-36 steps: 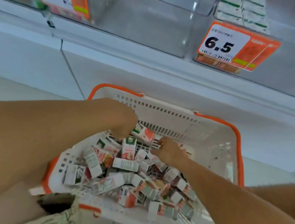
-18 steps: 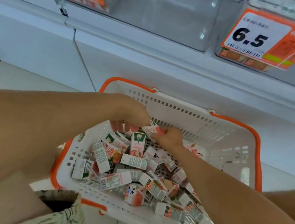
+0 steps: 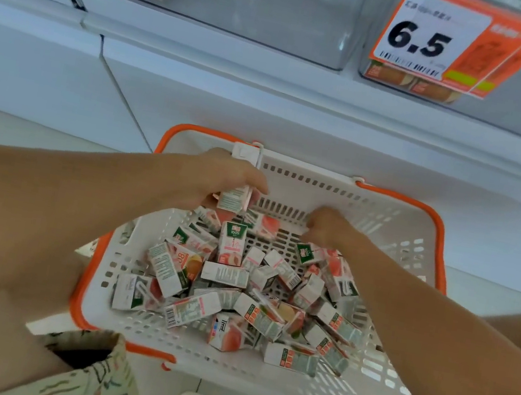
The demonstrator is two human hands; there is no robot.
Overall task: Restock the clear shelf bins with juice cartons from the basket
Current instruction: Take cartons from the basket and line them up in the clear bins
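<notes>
A white basket with an orange rim (image 3: pixel 293 182) sits on the floor below the shelf, holding several small juice cartons (image 3: pixel 232 248) in a loose pile. My left hand (image 3: pixel 220 178) grips a carton (image 3: pixel 234 198) upright above the pile near the basket's far wall. My right hand (image 3: pixel 327 226) reaches down into the far right of the pile, fingers curled on a carton (image 3: pixel 311 254) there. Clear shelf bins (image 3: pixel 268 7) stand above; the middle one looks bare, and the right one (image 3: pixel 411 83) shows cartons at its front.
Orange price tags reading 6.5 (image 3: pixel 429 39) hang on the bin fronts. A white shelf ledge (image 3: pixel 306 87) juts out between bins and basket. My knees in patterned shorts (image 3: pixel 87 379) flank the basket's near side.
My left hand has lifted a carton up out of the pile. My right hand has shifted right onto other cartons. The view has tilted down and closer to the basket.
</notes>
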